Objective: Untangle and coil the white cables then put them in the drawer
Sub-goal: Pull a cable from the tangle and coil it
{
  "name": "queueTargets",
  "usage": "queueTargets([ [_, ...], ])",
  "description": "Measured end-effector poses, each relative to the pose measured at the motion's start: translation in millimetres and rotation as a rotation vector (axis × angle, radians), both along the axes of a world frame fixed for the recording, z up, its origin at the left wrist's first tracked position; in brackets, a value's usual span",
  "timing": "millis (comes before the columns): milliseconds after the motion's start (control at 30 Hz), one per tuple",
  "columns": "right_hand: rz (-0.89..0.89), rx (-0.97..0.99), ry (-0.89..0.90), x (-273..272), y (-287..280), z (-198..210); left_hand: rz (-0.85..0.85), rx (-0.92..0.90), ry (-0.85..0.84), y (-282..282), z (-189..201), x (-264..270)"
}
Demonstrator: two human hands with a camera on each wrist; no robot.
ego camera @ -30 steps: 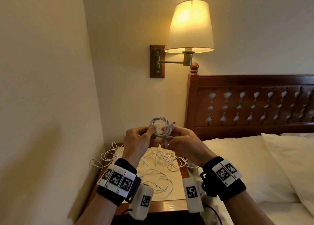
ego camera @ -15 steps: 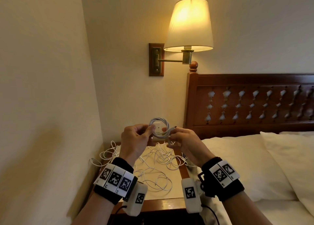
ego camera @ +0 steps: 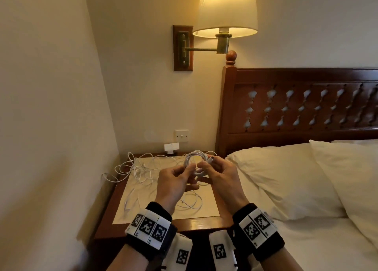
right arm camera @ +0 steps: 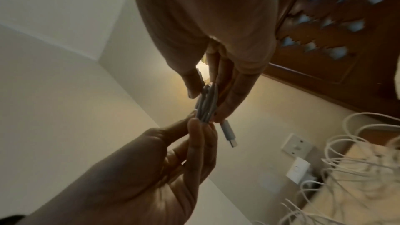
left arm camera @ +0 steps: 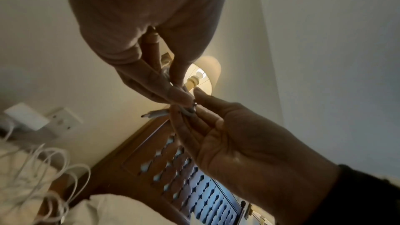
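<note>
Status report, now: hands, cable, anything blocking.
Left hand and right hand both pinch the coiled cable. Loose cables tangled on nightstand. Drawer not in view.

Saw loose cables (ego camera: 143, 168) sprawled over most of worktop (ego camera: 204, 222), snag risk. I noted wall (ego camera: 51, 127) tight on left, headboard (ego camera: 296, 111) and pillow (ego camera: 276, 178) closing right side. Lamp (ego camera: 226, 10) hung overhead. Bare worktop strip along near edge.

- No words, brand names or numbers can be read in any view.
- Black-and-white square code markers (ego camera: 147, 227) are seen on the wristbands, behind the fingers; tiny characters printed beside them are too small to be read.
</note>
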State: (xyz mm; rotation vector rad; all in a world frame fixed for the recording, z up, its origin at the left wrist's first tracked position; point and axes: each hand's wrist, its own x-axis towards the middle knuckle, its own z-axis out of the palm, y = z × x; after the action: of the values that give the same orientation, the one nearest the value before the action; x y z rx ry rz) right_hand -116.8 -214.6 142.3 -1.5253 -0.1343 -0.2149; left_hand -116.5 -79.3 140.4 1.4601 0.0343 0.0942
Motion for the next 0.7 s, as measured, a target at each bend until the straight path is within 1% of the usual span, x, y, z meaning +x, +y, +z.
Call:
queueTargets([
  [67,-0.062,0.035,0.069,-6.5,-8.3,-18.7,-0.006,-0.041,0.071,-9.1,-21.5,6.3],
  [167,-0.229,-0.053,0.17,-22.1,-31.5,-57.2,-0.002,-0.071,0.182,-22.3,-59.0,19.1],
  [233,-0.246,-0.116,0.301,-38.2,-50.4,-91.7,0.0,-0.057,0.274,-31.0,-91.1,27.4],
  [333,-0.137,-0.183,0.514,-76.0,-71.0,-137.9,0.016,-0.046,0.413,-44.1,-137.0,36.5],
  [367,-0.063,-0.211,0.57,-89.4,-77.0,-148.2,0.02,-0.043,0.458,-49.1,-149.1,39.3],
  [400,-0.044,-0.264,0.61,-100.0,-82.0,-177.1,0.017,-0.032,0.493,-53.3,-161.3,43.9],
  [433,0.019,-0.337,0.687,-105.8,-96.2,-218.6,0.007,-0.014,0.522,-57.4,-170.8,48.4],
  [467,0.109,-0.429,0.769,-110.1,-113.3,-277.6,-0.005,0.0,0.542,-61.0,-179.5,54.5],
  [500,0.146,-0.533,0.769,-114.5,-128.3,-311.4,-0.009,0.008,0.559,-64.6,-186.8,60.6],
  [533,0.203,-0.529,0.781,-125.9,-136.2,-326.3,-0.006,0.011,0.576,-67.9,-194.0,67.2],
  [567,0.25,-0.54,0.806,-132.0,-136.5,-321.3,0.007,0.015,0.587,-70.9,-197.3,71.7],
  [600,0.225,-0.588,0.77,-141.7,-120.7,-305.7,0.02,0.022,0.595,-74.1,-200.0,75.5],
  [633,0.148,-0.516,0.771,-140.3,-101.1,-276.3,0.03,0.033,0.602,-77.6,-200.6,78.2],
  [667,0.081,-0.463,0.717,-142.0,-97.3,-257.2,0.035,0.052,0.606,-80.6,-198.9,79.2],
  [700,0.132,-0.478,0.721,-146.0,-94.7,-246.9,0.034,0.085,0.604,-83.2,-197.5,79.8],
])
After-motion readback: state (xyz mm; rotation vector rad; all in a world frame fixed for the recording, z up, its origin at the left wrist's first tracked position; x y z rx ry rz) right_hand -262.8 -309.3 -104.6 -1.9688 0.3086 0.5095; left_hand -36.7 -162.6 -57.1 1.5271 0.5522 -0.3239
